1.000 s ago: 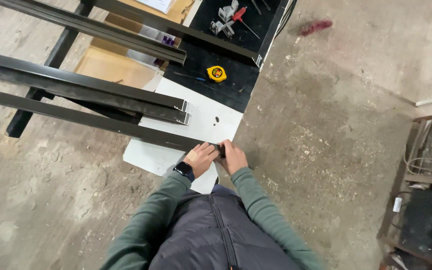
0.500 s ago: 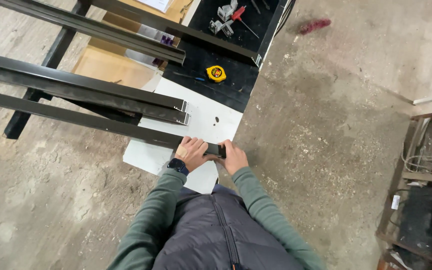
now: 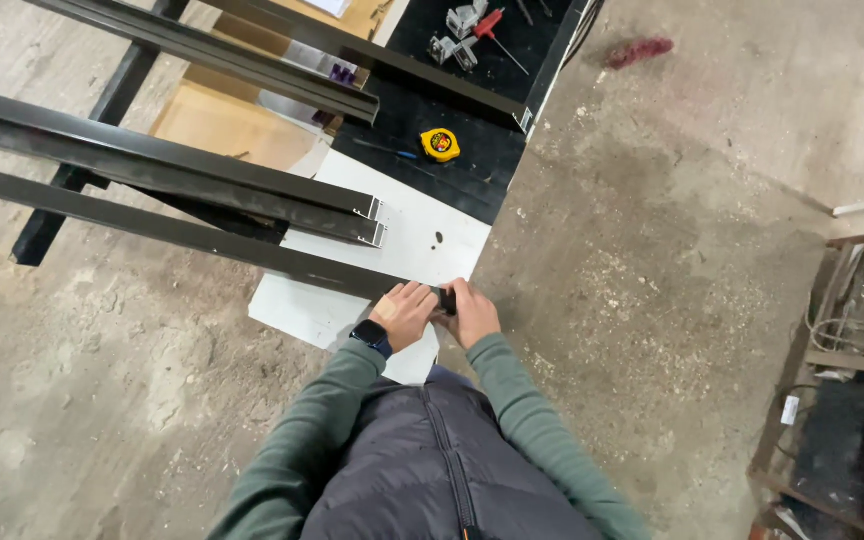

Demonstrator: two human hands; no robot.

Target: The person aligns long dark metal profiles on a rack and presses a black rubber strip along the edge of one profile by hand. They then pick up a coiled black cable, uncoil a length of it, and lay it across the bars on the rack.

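The dark metal bar (image 3: 182,232) runs long and low across the white worktop (image 3: 422,235), stretching away up and to the left of the hands. Its near end sits between them: the left hand (image 3: 404,312) lies over it, the right hand (image 3: 470,312) clasps the tip.

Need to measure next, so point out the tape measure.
In the head view, the yellow tape measure lies on the black mat, beyond both hands, just past the white board.
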